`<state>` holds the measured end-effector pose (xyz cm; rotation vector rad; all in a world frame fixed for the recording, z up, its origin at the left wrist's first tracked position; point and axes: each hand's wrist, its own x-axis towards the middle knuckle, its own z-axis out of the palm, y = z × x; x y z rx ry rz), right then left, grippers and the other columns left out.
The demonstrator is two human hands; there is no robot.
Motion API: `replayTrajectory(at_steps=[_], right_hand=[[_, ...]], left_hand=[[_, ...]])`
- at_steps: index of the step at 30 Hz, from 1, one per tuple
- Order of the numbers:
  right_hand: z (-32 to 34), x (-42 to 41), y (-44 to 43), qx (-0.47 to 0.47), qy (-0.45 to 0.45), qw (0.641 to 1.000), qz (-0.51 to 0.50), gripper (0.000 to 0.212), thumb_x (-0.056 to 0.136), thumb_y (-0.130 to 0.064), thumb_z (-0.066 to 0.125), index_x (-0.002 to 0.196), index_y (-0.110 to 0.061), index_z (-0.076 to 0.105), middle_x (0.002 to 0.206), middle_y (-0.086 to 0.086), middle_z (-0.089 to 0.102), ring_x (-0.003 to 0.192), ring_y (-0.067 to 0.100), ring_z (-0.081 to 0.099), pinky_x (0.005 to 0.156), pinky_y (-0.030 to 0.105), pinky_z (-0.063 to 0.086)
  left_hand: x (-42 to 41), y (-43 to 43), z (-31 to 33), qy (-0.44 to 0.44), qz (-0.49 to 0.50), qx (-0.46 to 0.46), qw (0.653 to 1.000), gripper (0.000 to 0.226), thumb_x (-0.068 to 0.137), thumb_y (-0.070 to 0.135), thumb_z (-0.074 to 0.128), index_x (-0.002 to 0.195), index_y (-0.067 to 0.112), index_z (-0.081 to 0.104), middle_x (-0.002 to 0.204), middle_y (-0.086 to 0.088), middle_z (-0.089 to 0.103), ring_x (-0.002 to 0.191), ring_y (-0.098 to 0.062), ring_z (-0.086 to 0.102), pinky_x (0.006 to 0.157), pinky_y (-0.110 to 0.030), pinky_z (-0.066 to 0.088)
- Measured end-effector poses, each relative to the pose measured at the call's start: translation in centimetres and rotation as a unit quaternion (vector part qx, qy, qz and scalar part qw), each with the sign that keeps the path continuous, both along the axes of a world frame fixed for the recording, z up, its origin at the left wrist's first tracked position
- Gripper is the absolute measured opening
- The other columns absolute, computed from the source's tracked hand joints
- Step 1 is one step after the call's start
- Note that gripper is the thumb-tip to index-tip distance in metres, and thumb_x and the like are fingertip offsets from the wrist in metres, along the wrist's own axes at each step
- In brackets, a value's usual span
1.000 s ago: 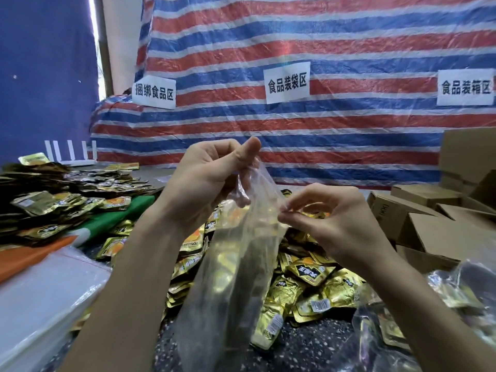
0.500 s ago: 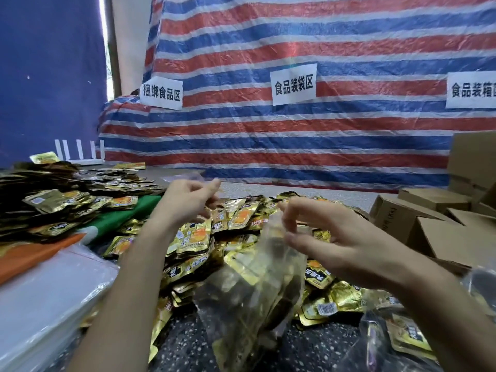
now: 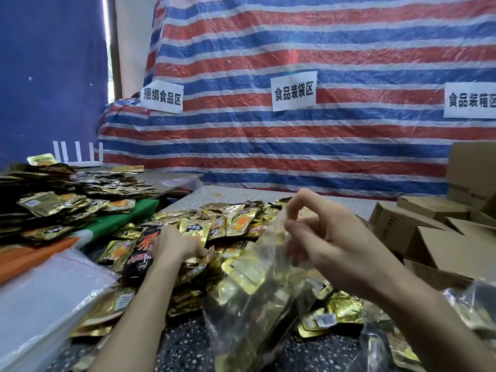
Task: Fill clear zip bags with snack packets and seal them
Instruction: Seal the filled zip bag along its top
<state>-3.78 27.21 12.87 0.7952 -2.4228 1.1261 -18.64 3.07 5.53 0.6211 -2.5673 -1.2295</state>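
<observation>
Saw behind everything a red, white and blue striped tarpaulin carrying three white paper signs. Read 捆绑食品区 on the left sign, 食品装袋区 on the middle sign, and 食品装箱区 on the right sign, with the last character cut by the frame edge. Found brown cardboard boxes at the right and a heap of gold snack packets on the speckled table. Noted the clear zip bag in front of the heap, partly filled, pinched at the rim by the right hand. Noted the left hand palm down on the heap, fingers curled round some packets.
</observation>
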Motion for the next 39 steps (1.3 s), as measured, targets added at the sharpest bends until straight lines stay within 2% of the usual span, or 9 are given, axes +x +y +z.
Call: replayTrajectory(at_steps=[6, 11, 16, 19, 22, 27, 30, 34, 39], right_hand=[[0.1, 0.2, 0.3, -0.018, -0.065, 0.993, 0.099, 0.012, 0.093, -0.012, 0.047, 0.082, -0.013, 0.047, 0.101, -0.024, 0.07, 0.105, -0.013, 0.06, 0.08, 0.02, 0.055], [0.8, 1.0, 0.0, -0.035, -0.011, 0.99, 0.139, 0.017, 0.072, -0.004, 0.043, 0.062, -0.018, 0.04, 0.072, -0.036, 0.061, 0.084, -0.02, 0.057, 0.064, 0.005, 0.046], [0.9, 1.3, -0.1, -0.047, -0.02, 0.985, 0.166, 0.014, 0.061, -0.004, 0.045, 0.055, -0.016, 0.041, 0.126, -0.018, 0.068, 0.131, 0.0, 0.05, 0.09, 0.038, 0.045], [0.9, 1.4, -0.3, -0.04, -0.023, 0.987, 0.156, 0.015, 0.059, -0.005, 0.046, 0.054, -0.017, 0.039, 0.128, -0.01, 0.068, 0.131, 0.0, 0.05, 0.095, 0.04, 0.042], [0.6, 1.3, -0.6, -0.007, -0.03, 0.992, 0.122, 0.01, 0.059, -0.01, 0.047, 0.055, -0.017, 0.04, 0.121, 0.003, 0.067, 0.125, 0.008, 0.054, 0.096, 0.045, 0.046], [1.0, 1.6, -0.6, 0.009, -0.065, 0.987, 0.149, 0.015, 0.065, -0.007, 0.052, 0.059, -0.02, 0.048, 0.083, -0.023, 0.064, 0.104, -0.011, 0.059, 0.082, 0.018, 0.052], [1.2, 1.8, -0.5, 0.055, -0.056, 0.988, 0.132, 0.007, 0.078, -0.017, 0.06, 0.073, -0.02, 0.057, 0.083, -0.005, 0.063, 0.09, 0.014, 0.064, 0.09, 0.026, 0.051], [1.3, 2.1, -0.7, 0.084, -0.024, 0.988, 0.129, 0.011, 0.091, -0.01, 0.066, 0.083, -0.017, 0.065, 0.096, -0.01, 0.069, 0.096, 0.003, 0.065, 0.087, 0.022, 0.052], [1.5, 2.4, -1.0, 0.088, 0.011, 0.992, 0.088, 0.007, 0.088, -0.009, 0.074, 0.084, -0.015, 0.073, 0.074, -0.002, 0.068, 0.063, 0.018, 0.066, 0.062, 0.04, 0.055]], left_hand=[[0.2, -0.9, 0.4, 0.092, 0.058, 0.071, 0.992, 0.033, 0.063, -0.001, 0.09, 0.058, 0.006, 0.057, 0.063, -0.005, 0.057, 0.058, -0.016, 0.047, 0.052, -0.028, 0.036], [1.9, -2.3, 4.0, 0.23, 0.027, 0.138, 0.963, 0.039, 0.061, -0.01, 0.086, 0.089, 0.012, 0.068, 0.076, -0.002, 0.065, 0.075, -0.02, 0.066, 0.059, -0.032, 0.054], [5.8, -1.7, 9.2, 0.365, -0.128, 0.339, 0.857, 0.042, 0.059, -0.001, 0.084, 0.09, 0.023, 0.07, 0.098, -0.003, 0.072, 0.08, -0.027, 0.075, 0.062, -0.038, 0.062], [8.3, -0.6, 11.3, 0.413, -0.212, 0.416, 0.782, 0.038, 0.061, 0.009, 0.081, 0.095, 0.022, 0.071, 0.094, 0.0, 0.077, 0.084, -0.021, 0.076, 0.063, -0.035, 0.062], [10.1, 0.9, 12.1, 0.432, -0.288, 0.38, 0.765, 0.04, 0.064, 0.014, 0.079, 0.102, 0.02, 0.068, 0.087, 0.005, 0.077, 0.085, -0.019, 0.076, 0.07, -0.046, 0.062], [12.2, 2.6, 13.4, 0.53, -0.368, 0.356, 0.676, 0.037, 0.072, 0.007, 0.077, 0.104, 0.014, 0.059, 0.089, 0.001, 0.074, 0.089, -0.024, 0.073, 0.074, -0.04, 0.061], [12.8, 2.3, 13.8, 0.556, -0.39, 0.289, 0.675, 0.038, 0.071, 0.012, 0.081, 0.102, 0.017, 0.061, 0.094, -0.002, 0.075, 0.091, -0.029, 0.074, 0.07, -0.044, 0.062], [12.5, 2.2, 13.3, 0.519, -0.396, 0.242, 0.718, 0.037, 0.067, 0.012, 0.084, 0.098, 0.022, 0.066, 0.091, -0.004, 0.075, 0.084, -0.026, 0.074, 0.065, -0.037, 0.061], [11.7, 2.4, 12.7, 0.489, -0.406, 0.194, 0.748, 0.038, 0.063, 0.013, 0.088, 0.094, 0.028, 0.071, 0.092, -0.001, 0.074, 0.087, -0.02, 0.071, 0.072, -0.037, 0.06]])
